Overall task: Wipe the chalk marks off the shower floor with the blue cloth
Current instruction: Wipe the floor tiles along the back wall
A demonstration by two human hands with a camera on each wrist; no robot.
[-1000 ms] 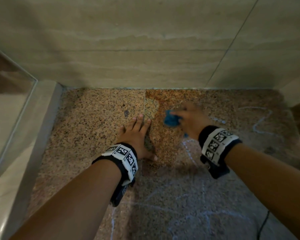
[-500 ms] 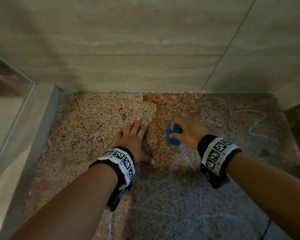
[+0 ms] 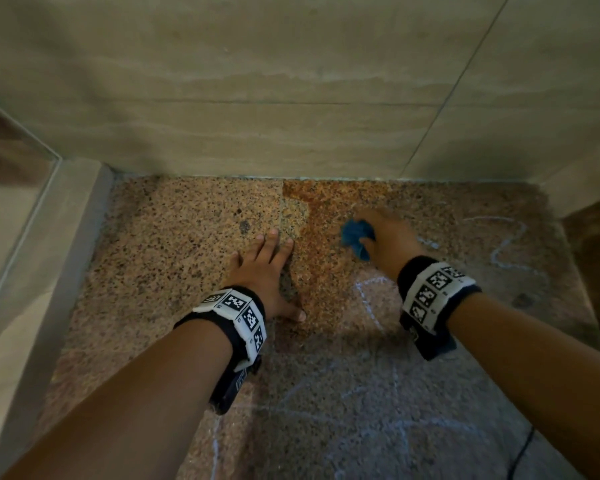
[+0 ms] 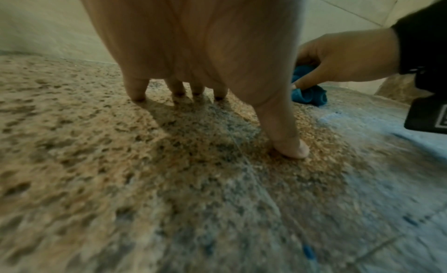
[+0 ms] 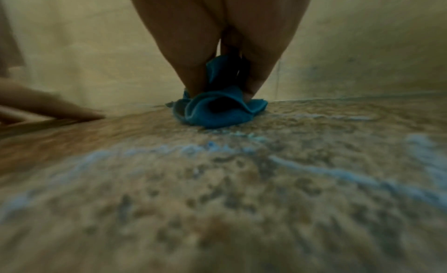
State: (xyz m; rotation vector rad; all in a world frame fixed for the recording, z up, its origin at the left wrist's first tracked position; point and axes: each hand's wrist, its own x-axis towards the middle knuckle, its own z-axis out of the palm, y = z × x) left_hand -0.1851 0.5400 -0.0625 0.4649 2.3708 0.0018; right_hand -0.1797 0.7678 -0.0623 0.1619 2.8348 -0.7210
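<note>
The blue cloth (image 3: 355,237) is bunched on the shower floor (image 3: 174,258) near the back wall, pinched by the right hand (image 3: 390,242). The left hand (image 3: 260,271) rests flat, fingers spread, holding nothing. Wiping is underway; next, I think, come the chalk marks (image 3: 368,296) nearer the person.

both forearms are bare, with no sleeves in sight. each wrist carries a black band (image 3: 430,306) wrapped round it – on the left wrist band (image 3: 234,317) as on the other, white square tiles run side by side across the top, each printed with a black-and-white square code. a black boxy unit (image 3: 231,386) hangs under the left band, with a small pale label too small to read. the left hand (image 3: 262,271) and right hand (image 3: 390,242) wear no gloves – nails short.
</note>
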